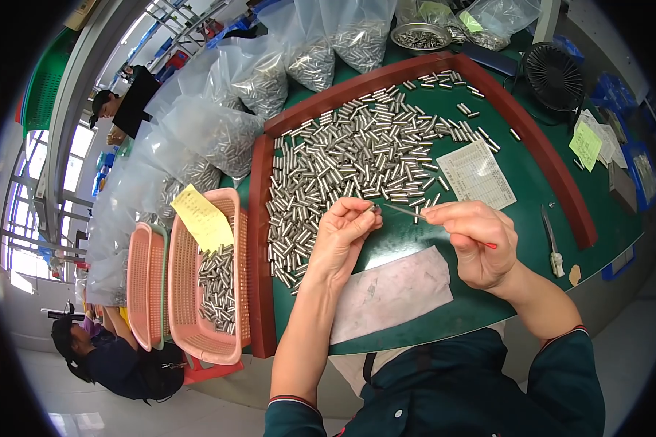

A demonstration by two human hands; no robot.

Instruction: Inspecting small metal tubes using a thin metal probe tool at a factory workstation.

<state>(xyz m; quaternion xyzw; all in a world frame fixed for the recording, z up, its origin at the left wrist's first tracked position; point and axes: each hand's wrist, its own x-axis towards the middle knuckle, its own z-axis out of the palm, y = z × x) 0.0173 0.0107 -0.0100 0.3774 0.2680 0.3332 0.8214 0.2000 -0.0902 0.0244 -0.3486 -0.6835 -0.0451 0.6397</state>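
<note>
My left hand (pixel 338 242) pinches a small metal pin (pixel 375 209) between thumb and fingertips, most of it hidden. Closed around a slim metal tool with a red end (pixel 404 211) is my right hand (pixel 482 246); the tool's tip points left, close to the pin. Beyond both hands spreads a large heap of short, shiny metal pins (pixel 350 149) on the green table (pixel 488 280). A pale, smudged cloth (pixel 395 295) lies below my hands. Just past my right hand is a printed paper sheet (pixel 477 175).
A dark red wooden border (pixel 261 240) frames the heap. Left of it stand pink baskets (pixel 184 306), one holding pins and a yellow note. Bulging clear bags (pixel 259 80) line the back. A black fan (pixel 554 76) and tweezers (pixel 549 237) are on the right. Two other people are at left.
</note>
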